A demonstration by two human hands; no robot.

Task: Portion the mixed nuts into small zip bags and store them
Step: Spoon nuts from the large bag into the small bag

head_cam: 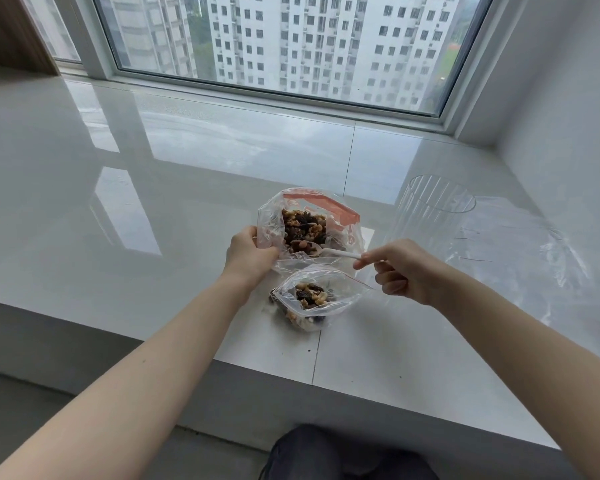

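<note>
Nearest, small zip bag (314, 296) is gaping open; left hand (248, 254) is gripping large nut bag (305, 230), right hand (400, 271) is pinching white spoon (336, 253)—best carried level.

The white plastic spoon (329, 252) bowl is buried in nuts; clear loose plastic bags (520, 244) are indistinct.

A home, most likely a high-rise flat: a wide, glossy white-tiled window ledge (187, 161) runs beneath a large window (291, 46) that faces tall residential tower blocks (326, 39) at matching height, with a wood-panelled wall edge (11, 32) at the left
</note>
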